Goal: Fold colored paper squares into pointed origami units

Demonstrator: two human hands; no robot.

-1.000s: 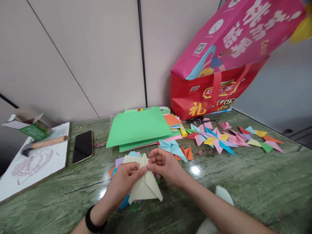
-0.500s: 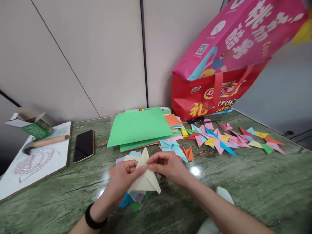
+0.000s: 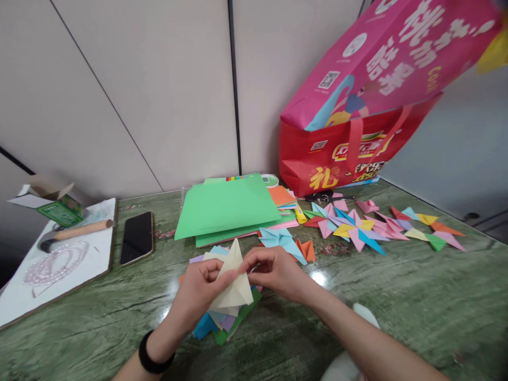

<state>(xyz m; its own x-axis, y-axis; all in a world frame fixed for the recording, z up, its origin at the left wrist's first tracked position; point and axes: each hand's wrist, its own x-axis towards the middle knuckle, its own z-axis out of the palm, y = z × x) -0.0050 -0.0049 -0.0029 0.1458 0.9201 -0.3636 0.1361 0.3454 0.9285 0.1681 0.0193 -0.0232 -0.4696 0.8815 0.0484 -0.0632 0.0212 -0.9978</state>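
Observation:
A pale cream folded origami paper (image 3: 237,294), pointed at the top and creased down its middle, is held up in front of me. My left hand (image 3: 201,286) pinches its left side, thumb across the front and fingers curled behind. At the right edge, my right hand (image 3: 278,272) is closed, with thumb and forefinger against the paper; its fingertips are partly hidden. Under the hands lies a pile of coloured paper pieces (image 3: 238,324), largely covered. Just beyond are a light blue folded piece (image 3: 278,239) and an orange folded piece (image 3: 306,250).
Green paper sheets (image 3: 228,206) lie at the back, near a yellow glue stick (image 3: 299,214). Several folded paper stars (image 3: 357,228) spread rightward below a red bag (image 3: 317,159). At left are a phone (image 3: 137,238), a hammer (image 3: 79,231) and a white board (image 3: 95,259).
The cream paper has turned and looks narrower, its lower right corner drawn inward. My right fingertips have shifted slightly right along its edge. My left hand keeps its hold.

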